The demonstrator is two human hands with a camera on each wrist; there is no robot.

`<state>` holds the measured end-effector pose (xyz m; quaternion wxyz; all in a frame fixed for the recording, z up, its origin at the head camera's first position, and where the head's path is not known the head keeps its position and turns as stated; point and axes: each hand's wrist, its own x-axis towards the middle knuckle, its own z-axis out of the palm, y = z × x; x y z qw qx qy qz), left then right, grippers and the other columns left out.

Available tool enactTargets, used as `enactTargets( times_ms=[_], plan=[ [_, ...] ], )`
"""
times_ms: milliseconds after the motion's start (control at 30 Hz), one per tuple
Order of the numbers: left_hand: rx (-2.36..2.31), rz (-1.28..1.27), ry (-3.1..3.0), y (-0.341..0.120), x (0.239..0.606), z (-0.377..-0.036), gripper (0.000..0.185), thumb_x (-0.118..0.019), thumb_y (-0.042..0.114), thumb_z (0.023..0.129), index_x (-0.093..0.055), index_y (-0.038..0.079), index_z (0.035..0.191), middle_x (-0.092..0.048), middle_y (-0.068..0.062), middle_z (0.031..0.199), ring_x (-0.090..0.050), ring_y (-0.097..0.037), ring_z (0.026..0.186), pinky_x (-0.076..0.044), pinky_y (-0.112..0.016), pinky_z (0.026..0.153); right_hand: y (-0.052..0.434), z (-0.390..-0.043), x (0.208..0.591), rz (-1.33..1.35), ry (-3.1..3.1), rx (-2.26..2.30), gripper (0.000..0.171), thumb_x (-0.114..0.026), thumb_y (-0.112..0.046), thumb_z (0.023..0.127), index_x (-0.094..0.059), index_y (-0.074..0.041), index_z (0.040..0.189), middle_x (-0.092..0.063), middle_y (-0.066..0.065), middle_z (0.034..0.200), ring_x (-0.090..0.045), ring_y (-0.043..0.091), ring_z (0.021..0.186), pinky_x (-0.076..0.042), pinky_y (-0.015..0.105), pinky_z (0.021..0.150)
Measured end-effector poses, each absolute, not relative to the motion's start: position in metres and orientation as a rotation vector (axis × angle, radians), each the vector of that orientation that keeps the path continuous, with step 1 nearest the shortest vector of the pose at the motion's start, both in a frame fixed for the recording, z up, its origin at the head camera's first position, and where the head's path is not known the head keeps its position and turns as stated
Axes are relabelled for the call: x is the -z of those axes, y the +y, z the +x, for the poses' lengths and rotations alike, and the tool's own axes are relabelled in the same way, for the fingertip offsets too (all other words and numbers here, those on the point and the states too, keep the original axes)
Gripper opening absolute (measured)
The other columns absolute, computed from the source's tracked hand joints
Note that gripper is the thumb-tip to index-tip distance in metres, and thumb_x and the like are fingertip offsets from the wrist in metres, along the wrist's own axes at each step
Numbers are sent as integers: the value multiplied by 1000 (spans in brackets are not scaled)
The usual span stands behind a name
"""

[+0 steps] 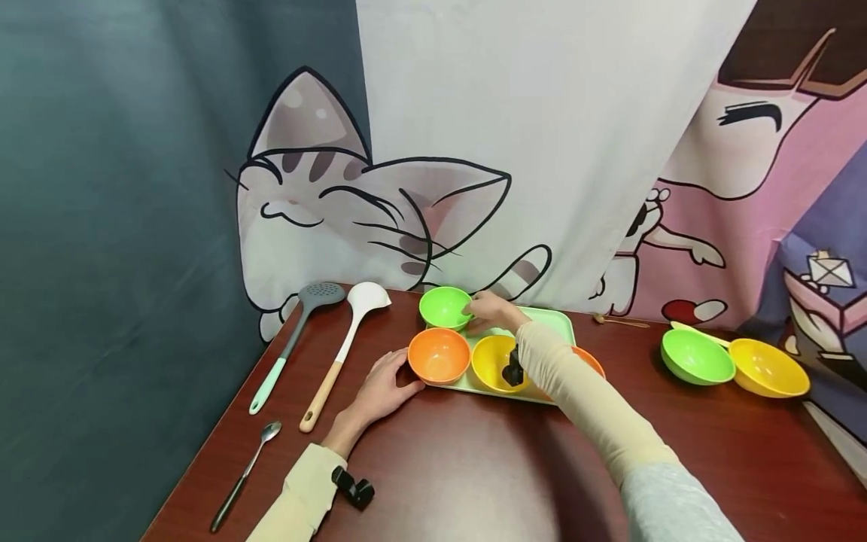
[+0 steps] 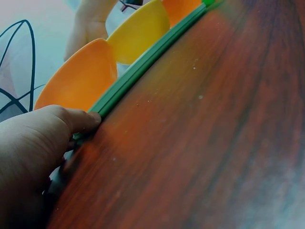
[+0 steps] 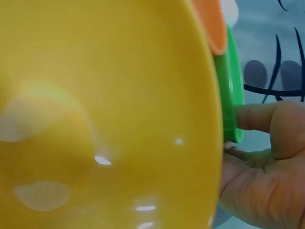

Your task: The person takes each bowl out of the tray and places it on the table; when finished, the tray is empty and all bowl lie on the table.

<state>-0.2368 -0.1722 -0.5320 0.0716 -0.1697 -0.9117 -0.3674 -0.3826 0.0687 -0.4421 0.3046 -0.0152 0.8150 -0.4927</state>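
Observation:
A pale green tray [image 1: 554, 324] carries an orange bowl [image 1: 439, 355], a yellow bowl [image 1: 489, 364] and another orange bowl [image 1: 591, 360], partly covered by the right forearm. My left hand [image 1: 384, 388] grips the tray's left end beside the first orange bowl; in the left wrist view its thumb [image 2: 86, 120] lies against the green edge. At the tray's back left corner, my right hand [image 1: 494, 310] pinches the rim of a green bowl [image 1: 443, 307]. The yellow bowl fills much of the right wrist view and hides part of the right fingers.
On the left lie a grey slotted turner [image 1: 298, 339], a white ladle [image 1: 345, 346] with a wooden handle, and a long spoon [image 1: 247, 474]. To the right stand a green bowl [image 1: 698, 357] and a yellow bowl [image 1: 768, 369]. A small wooden spoon [image 1: 619, 321] lies by the back curtain.

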Motion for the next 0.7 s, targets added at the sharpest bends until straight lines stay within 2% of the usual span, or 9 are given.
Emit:
enactTargets(
  times_ms=[200, 400, 700],
  plan=[
    [1081, -517, -2764, -176, 530, -238, 65, -77, 31, 87, -53, 6, 142, -56, -12, 144, -48, -30, 139, -27, -50, 123, 64, -383, 448, -1, 2187, 1395, 39, -44, -7, 101, -46, 9, 137, -58, 24, 122, -71, 26, 91, -61, 38, 87],
    [1066, -532, -2758, -175, 531, -240, 64, -76, 32, 87, -54, 7, 143, -56, -10, 144, -48, -28, 139, -27, -49, 123, 64, -383, 453, 20, 2205, 1474, 45, -41, -6, 101, -41, 8, 144, -58, 26, 126, -71, 29, 95, -61, 39, 88],
    [1053, -537, -2736, -174, 533, -238, 64, -77, 29, 86, -54, 5, 141, -58, -12, 142, -49, -30, 137, -28, -51, 122, 63, -378, 446, 142, 2175, 1709, 46, -46, -11, 99, -49, 4, 143, -59, 23, 123, -67, 15, 69, -61, 38, 86]
  ],
)
